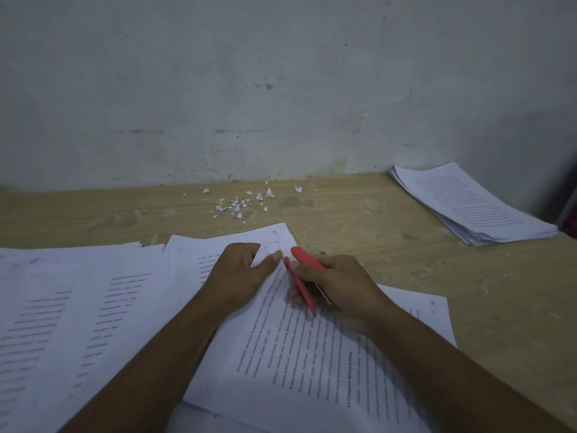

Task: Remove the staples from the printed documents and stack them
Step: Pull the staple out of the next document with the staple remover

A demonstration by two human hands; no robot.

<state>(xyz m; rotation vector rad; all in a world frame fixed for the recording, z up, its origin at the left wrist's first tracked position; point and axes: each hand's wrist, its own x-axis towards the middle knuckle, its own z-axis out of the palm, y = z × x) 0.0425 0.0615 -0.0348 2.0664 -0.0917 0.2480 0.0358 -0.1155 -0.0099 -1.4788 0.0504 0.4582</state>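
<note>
Head camera, looking down on a pale wooden table [390, 232] set against a scuffed grey wall [281, 89]. From my remote seat I see two bare forearms reach in from the bottom edge. The left hand [240, 273] pinches the upper corner of a white printed document [296, 354] that lies slantwise at centre, thumb flat on top and fingers curled over the page. The right hand [340, 282] is closed round a slim red plastic tool [304, 256], whose tip touches the paper just beside the left thumb. I cannot make out a staple. More white printed sheets [78, 307] spread loosely to the left, partly under the document. A neat stack of printed pages [474, 204] sits well apart at the far right corner. Small torn paper scraps [243, 203] lie near the wall
</note>
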